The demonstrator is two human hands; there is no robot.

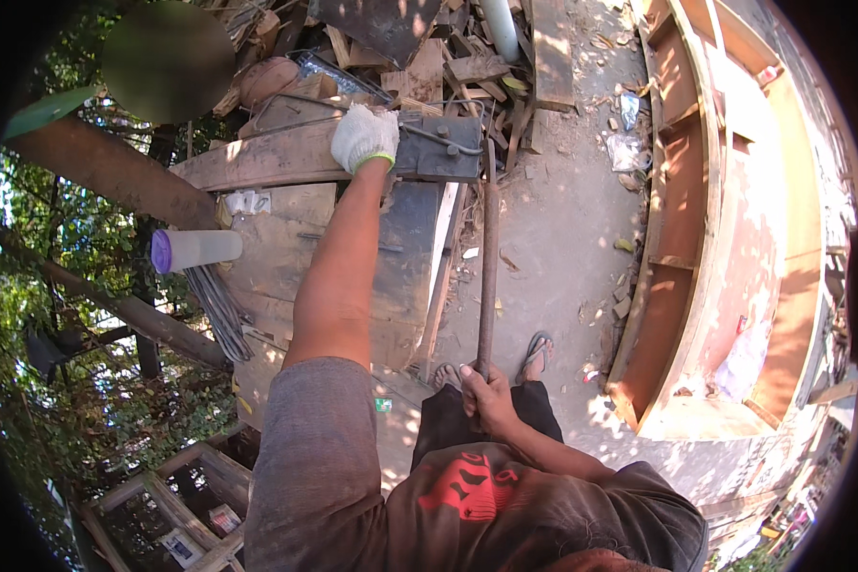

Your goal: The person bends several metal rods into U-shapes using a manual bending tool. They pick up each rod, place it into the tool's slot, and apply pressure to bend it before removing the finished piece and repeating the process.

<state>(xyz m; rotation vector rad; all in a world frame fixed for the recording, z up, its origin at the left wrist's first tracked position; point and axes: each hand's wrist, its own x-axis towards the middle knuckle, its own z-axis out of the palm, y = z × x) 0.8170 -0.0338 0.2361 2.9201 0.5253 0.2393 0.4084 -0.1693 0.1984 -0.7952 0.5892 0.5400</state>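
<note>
My left hand [364,138], in a white knit glove with a yellow-green cuff, is closed around a thin metal rod at the far side of the workbench. The rod [439,140] runs out of the glove across a dark metal block [446,160] with raised pegs and curves near the block's right end. Bare, my right hand [489,400] grips the lower end of a long rusty metal bar [489,267] close to my body. That bar reaches away from me, its far end beside the block's right edge. The glove hides the rod's gripped part.
On the wooden bench [276,286] stand a translucent tumbler with a purple lid [195,250] and a hanging bundle of grey rods [221,315]. Scrap wood [429,71] is piled beyond. A large wooden frame [677,238] lies right. My sandalled feet [538,355] are on dirt ground.
</note>
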